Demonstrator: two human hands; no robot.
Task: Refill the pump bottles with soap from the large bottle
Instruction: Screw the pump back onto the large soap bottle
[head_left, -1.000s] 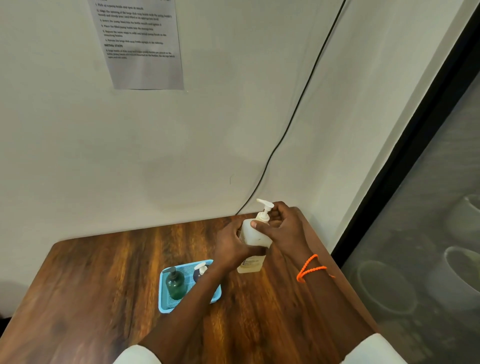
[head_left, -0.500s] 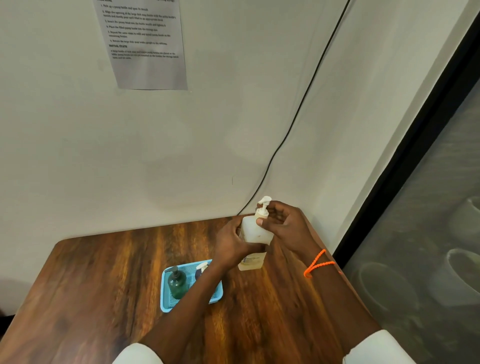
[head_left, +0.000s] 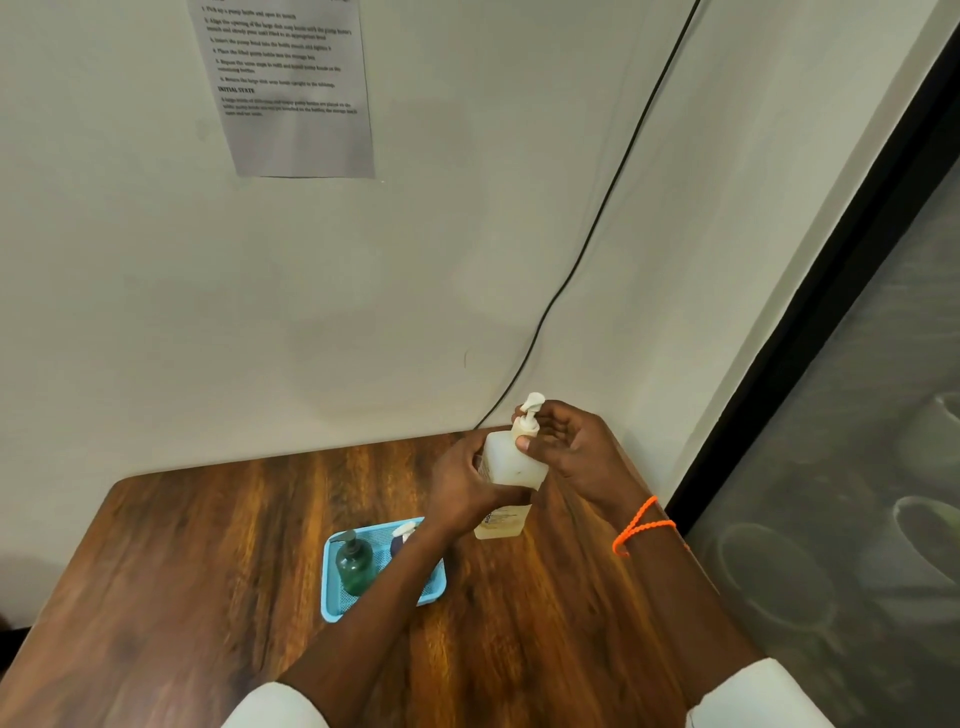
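The pump head (head_left: 531, 415) has turned under the right hand (head_left: 569, 451) (tray (head_left: 332, 597) at eight o'clock), left hand (head_left: 465, 491) gripping the large bottle (head_left: 511, 467), likely unscrewing.

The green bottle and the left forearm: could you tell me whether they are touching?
Apart. The head view shows blue tray mesh between the green bottle and the left forearm.

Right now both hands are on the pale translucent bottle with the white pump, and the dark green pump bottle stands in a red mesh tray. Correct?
One detail is wrong: in the head view the mesh tray is light blue, not red. The dark green pump bottle stands in it, and the left hand and right hand hold the pale translucent bottle.
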